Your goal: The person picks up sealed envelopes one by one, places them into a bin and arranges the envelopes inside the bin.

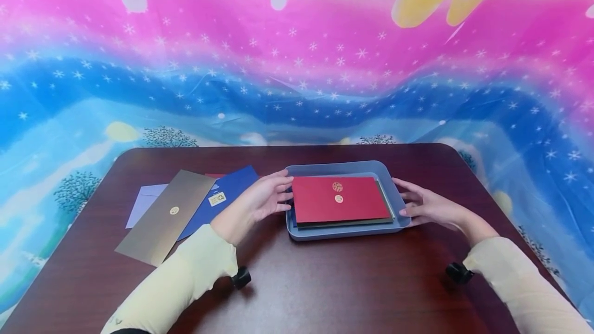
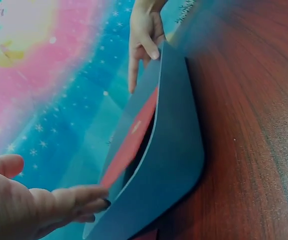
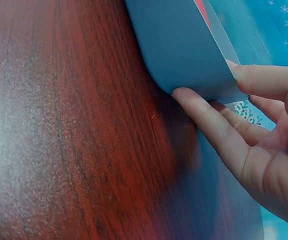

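A blue-grey tray [image 1: 325, 235] sits on the table, holding a stack topped by a red envelope [image 1: 320, 205] with gold emblems. Darker envelopes show beneath the red one. At the tray's left end my left hand [image 1: 260, 197] has its fingers loosely extended by the rim. In the left wrist view its fingertips [image 2: 101, 195] overlap the rim, with the thumb held apart. My right hand [image 1: 433, 207] grips the tray's right end at the front corner. In the right wrist view its digits lie on the rim and low on the outer wall; some fingers are partly hidden behind the tray.
Left of the tray, loose envelopes overlap: a brown one [image 1: 160, 228], a blue one [image 1: 234, 182] with a pale label, and a lilac one [image 1: 141, 202]. A bit of red shows behind them. A printed cloth [image 1: 297, 71] hangs behind the dark wooden table [image 1: 334, 293].
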`<state>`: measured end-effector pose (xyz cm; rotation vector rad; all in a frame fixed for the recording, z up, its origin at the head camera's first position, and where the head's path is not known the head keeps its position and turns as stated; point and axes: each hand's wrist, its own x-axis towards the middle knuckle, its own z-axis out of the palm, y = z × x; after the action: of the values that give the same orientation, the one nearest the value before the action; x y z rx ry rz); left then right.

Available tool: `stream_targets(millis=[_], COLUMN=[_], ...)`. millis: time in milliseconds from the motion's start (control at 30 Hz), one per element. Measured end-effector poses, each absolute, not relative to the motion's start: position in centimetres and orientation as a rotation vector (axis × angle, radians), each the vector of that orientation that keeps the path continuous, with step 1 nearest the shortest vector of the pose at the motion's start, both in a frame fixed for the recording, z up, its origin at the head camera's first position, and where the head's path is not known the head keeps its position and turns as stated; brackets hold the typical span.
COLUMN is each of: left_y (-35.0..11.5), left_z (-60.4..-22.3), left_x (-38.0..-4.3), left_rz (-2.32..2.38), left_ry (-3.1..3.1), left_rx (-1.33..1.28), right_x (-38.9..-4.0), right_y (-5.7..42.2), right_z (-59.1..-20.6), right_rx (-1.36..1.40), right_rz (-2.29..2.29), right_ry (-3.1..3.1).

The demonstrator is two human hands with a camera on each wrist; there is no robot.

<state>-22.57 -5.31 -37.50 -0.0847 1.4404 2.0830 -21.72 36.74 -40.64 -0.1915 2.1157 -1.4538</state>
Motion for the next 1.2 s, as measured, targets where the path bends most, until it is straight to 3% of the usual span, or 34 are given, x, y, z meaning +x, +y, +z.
stream_targets(millis=[567, 1200], left_y=[-8.9, -17.6], left_z=[-35.7, -33.8], left_x=[-22.3, -22.2], left_rz=[2.108, 1.757], left_ry=[1.56, 2.083], left_rx=[0.033, 0.3], right_x=[-21.7, -21.8], right_y=[36.7, 36.8], right_z=[-40.7, -40.7], right_rx=[-0.208, -0.207], right_rz=[-1.442, -1.447], right_ry=[2.12, 2.114])
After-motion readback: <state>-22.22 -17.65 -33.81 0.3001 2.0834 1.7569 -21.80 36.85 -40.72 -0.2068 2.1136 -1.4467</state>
